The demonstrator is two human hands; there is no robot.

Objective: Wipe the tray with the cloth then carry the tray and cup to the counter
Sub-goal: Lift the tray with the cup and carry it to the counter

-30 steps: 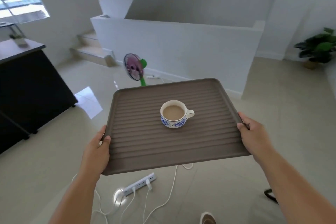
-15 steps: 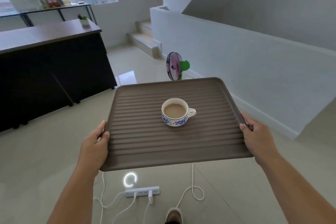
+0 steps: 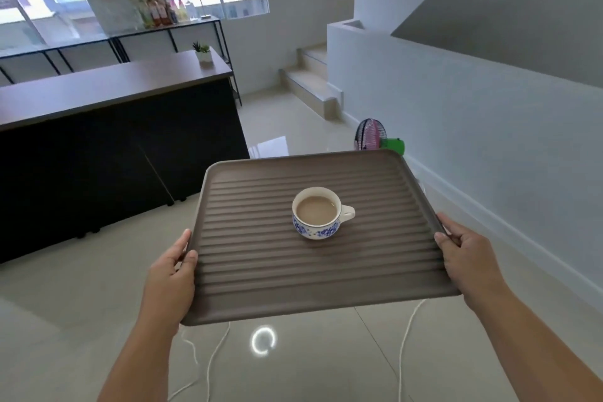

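Now that the view has swung left to show the desk far left, both hands grip the tray edges, cup centred, so carrying is underway.

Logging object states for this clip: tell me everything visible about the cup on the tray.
The cup is a small white one, ceramic by its look, with a blue floral band low on its wall and a handle pointing right. It stands upright near the middle of the ribbed brown tray, nearly full of a pale brown milky drink. Only the tray touches it; neither hand does.
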